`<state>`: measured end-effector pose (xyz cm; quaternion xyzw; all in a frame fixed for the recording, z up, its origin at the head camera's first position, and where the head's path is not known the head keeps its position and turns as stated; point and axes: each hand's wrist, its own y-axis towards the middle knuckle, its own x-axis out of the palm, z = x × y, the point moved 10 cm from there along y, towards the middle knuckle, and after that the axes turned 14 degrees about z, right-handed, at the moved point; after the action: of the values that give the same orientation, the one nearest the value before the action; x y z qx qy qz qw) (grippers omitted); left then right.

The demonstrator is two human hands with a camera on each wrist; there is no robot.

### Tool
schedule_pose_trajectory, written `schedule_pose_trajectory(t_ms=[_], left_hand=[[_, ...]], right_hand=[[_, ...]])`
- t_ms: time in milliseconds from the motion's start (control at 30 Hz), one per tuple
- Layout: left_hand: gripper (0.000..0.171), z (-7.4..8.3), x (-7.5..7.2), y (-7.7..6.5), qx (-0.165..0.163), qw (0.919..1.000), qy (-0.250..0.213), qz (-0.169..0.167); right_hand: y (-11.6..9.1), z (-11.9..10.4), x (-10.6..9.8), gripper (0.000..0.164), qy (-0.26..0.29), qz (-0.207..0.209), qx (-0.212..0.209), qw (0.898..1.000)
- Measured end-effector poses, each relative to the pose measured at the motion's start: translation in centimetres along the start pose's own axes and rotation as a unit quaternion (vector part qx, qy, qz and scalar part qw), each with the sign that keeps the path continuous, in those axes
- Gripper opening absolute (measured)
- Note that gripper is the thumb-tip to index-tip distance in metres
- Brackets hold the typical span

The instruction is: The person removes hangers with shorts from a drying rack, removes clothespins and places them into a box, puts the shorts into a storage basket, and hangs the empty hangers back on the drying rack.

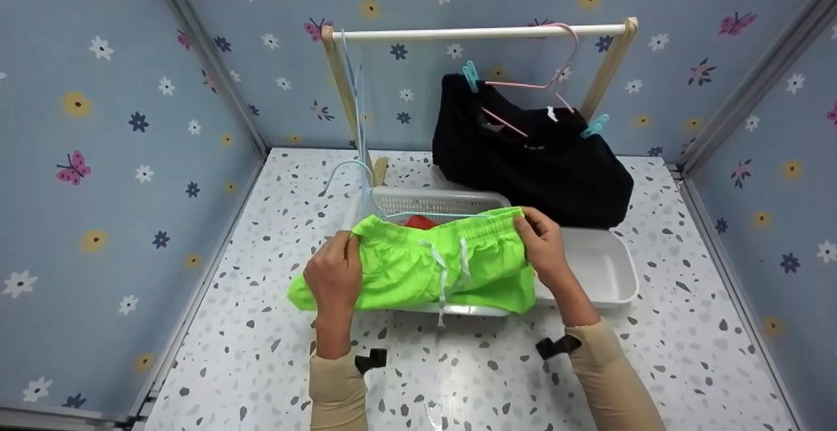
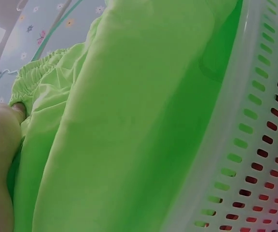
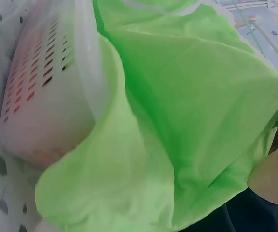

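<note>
Bright green drawstring shorts [image 1: 405, 267] are stretched out over a white perforated basket [image 1: 451, 203]. My left hand [image 1: 335, 271] pinches one end of the elastic waistband, and my right hand [image 1: 544, 241] grips the other end. White drawstrings [image 1: 442, 274] hang down the front. Behind the waistband lies a light blue hanger [image 1: 350, 163]; its hook points left and its lower bar runs along the waistband. Whether the hanger is inside the waistband, I cannot tell. In the left wrist view, the shorts' fabric [image 2: 129, 106] hangs beside the basket wall [image 2: 250, 145].
Black clothing [image 1: 529, 156] hangs by teal clips [image 1: 471, 76] from a pink hanger [image 1: 567, 51] on the white rail [image 1: 458, 34]. More blue hangers [image 1: 358, 104] hang at the rail's left end. A white tray [image 1: 601, 267] stands right of the basket, which holds something red [image 1: 420, 222].
</note>
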<state>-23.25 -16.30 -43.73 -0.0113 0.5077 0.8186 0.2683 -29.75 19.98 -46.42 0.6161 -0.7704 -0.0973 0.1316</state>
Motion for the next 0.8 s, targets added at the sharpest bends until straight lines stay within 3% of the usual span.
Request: schedule_pose_trajectory(t_ms=[333, 500, 800], left_hand=[[0.02, -0.1, -1.0, 0.3, -0.018, 0.9993, 0.002, 0.032], [0.017, -0.3, -1.5, 0.5, -0.032, 0.9982, 0.003, 0.05], [0.017, 0.3, -4.0, 2.0, -0.04, 0.9938, -0.025, 0.101]], right_hand=[[0.2, 0.5, 0.9, 0.023, 0.109, 0.032, 0.04, 0.993], [0.3, 0.3, 1.7, 0.021, 0.162, 0.026, 0.064, 0.984], [0.5, -2.8, 4.1, 0.02, 0.232, 0.002, 0.066, 0.97]])
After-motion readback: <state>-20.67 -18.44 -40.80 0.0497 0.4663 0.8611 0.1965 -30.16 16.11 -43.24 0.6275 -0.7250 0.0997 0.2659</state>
